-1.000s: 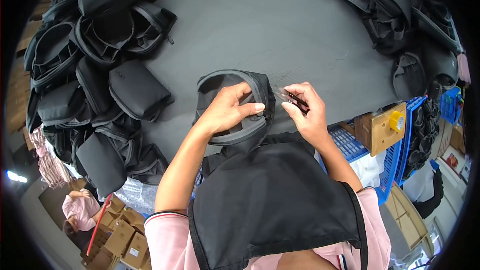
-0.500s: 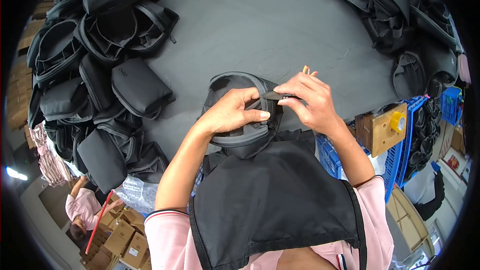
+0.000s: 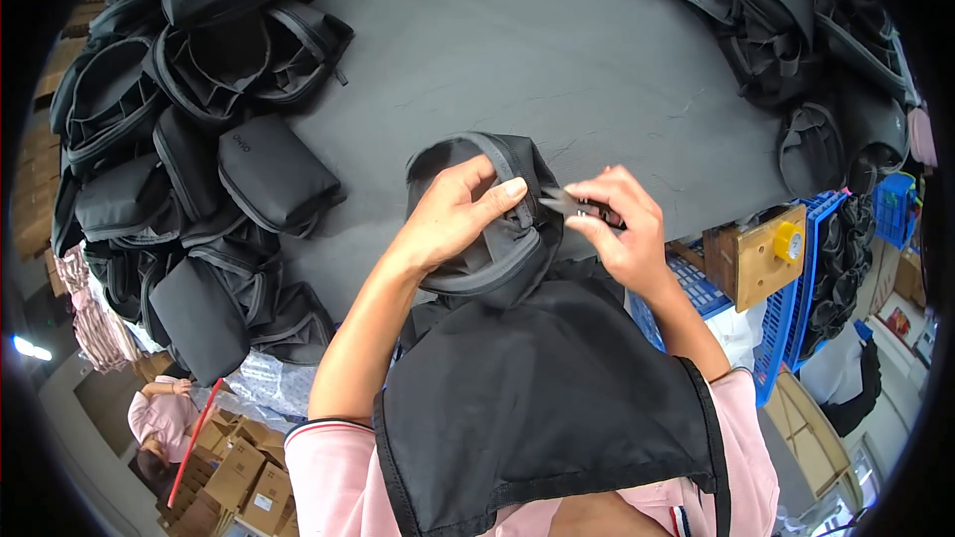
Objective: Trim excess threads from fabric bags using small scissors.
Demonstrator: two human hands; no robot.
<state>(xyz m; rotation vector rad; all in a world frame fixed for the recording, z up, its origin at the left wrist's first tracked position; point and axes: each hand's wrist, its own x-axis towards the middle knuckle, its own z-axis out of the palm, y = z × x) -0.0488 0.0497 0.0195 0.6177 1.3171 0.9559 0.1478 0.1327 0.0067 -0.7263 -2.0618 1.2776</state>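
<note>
A black zippered pouch point(image 3: 512, 278) stands in front of me at the near side of the table, its mouth unzipped. My left hand point(image 3: 453, 219) grips it, fingers inside and the thumb pressed on the zipper edge. Thread snips point(image 3: 565, 203) are held in my right hand point(image 3: 622, 224), between thumb and fingers. Their blades are parted and point left at the pouch's side, close to the zipper edge. Whether a thread lies between the blades is too small to tell. A black apron point(image 3: 547, 388) covers my front, just below the pouch.
Black pouches point(image 3: 279, 169) are heaped on the table's left, with more black pouches point(image 3: 766, 30) at the far right. Right of me are blue crates point(image 3: 786, 308) and a wooden block point(image 3: 761, 259) with yellow tape point(image 3: 789, 242). A person point(image 3: 164, 418) is near cartons point(image 3: 239, 472), lower left.
The snips have drawn back a little to the right and down, and their blades now show parted. My left thumb has moved up onto the zipper edge, and the pouch has tilted slightly.
</note>
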